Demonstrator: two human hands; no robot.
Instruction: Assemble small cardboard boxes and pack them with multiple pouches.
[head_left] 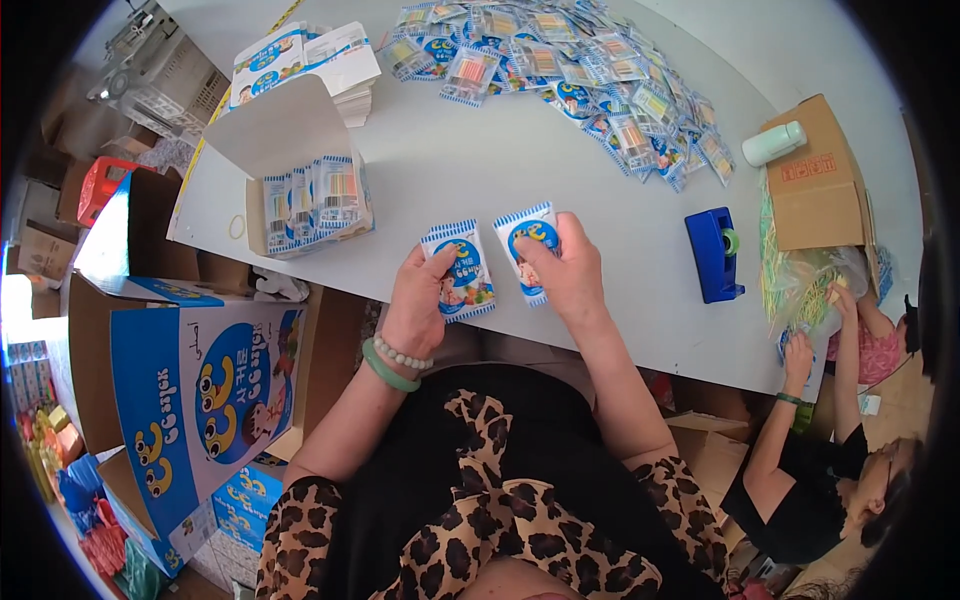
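My left hand (418, 300) grips a small blue-and-white candy packet (468, 285), its thumb lying across the front. A matching packet (520, 262) is pinched in my right hand (570, 275), just to the right and slightly higher. The two packets are apart, held upright over the table's near edge with their printed fronts facing me. To the left of my hands stands an open white display box (310, 238) with several packets (335, 185) upright inside it, its lid raised. A large heap of similar packets (610, 75) covers the far part of the table.
Flattened printed cartons (340, 65) are stacked at the far left. On the right are a blue tape dispenser (712, 255), a brown carton (815, 190) and a white bottle (773, 144). A big blue-printed carton (205, 390) stands at my left. A co-worker (800, 480) works at lower right.
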